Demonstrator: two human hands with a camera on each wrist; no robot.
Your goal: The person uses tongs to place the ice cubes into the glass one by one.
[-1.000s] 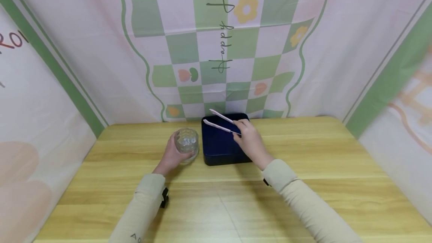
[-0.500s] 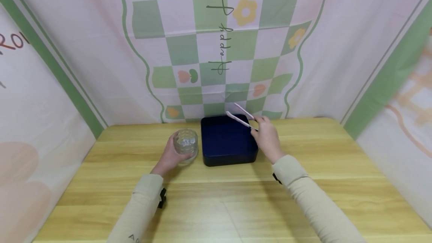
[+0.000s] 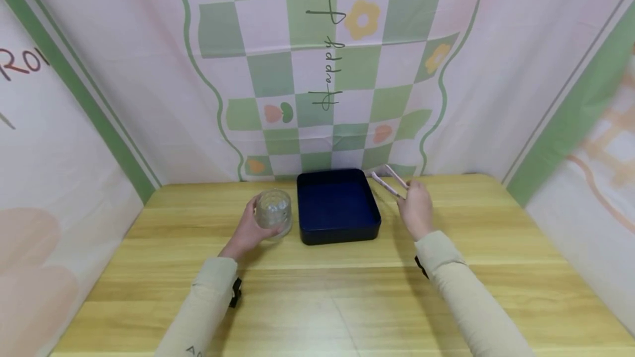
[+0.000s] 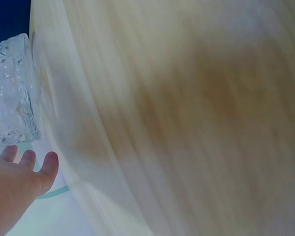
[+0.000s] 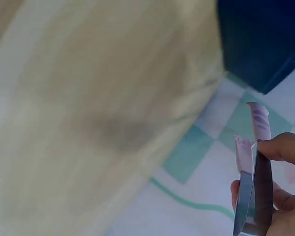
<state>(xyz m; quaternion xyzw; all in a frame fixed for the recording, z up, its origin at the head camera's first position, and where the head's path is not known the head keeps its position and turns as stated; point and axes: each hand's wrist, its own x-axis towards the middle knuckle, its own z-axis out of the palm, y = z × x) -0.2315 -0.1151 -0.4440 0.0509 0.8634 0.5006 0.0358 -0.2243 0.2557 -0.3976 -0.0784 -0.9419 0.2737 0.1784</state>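
Observation:
A textured glass cup (image 3: pixel 274 207) stands on the table just left of the dark blue tray (image 3: pixel 337 236). My left hand (image 3: pixel 250 227) grips it from the left, thumb along the near side. In the left wrist view several fingertips (image 4: pixel 49 162) show beside the glass with a small gap; the thumb is hidden there. My right hand (image 3: pixel 416 209) pinches a pair of small tongs (image 5: pixel 247 196) with metal arms and pale pink tips. The tongs' arms are spread, with nothing between the tips. They hang right of the tray's far right corner.
The wooden table (image 3: pixel 307 302) reaches back to a checked cloth backdrop (image 3: pixel 317 142), close behind the tray. Cloth walls (image 3: pixel 570 142) rise on both sides. Nothing can be seen inside the tray.
My right hand has moved right with the tongs, from over the tray to beyond its right side. My left hand has stayed nearly still at the glass cup.

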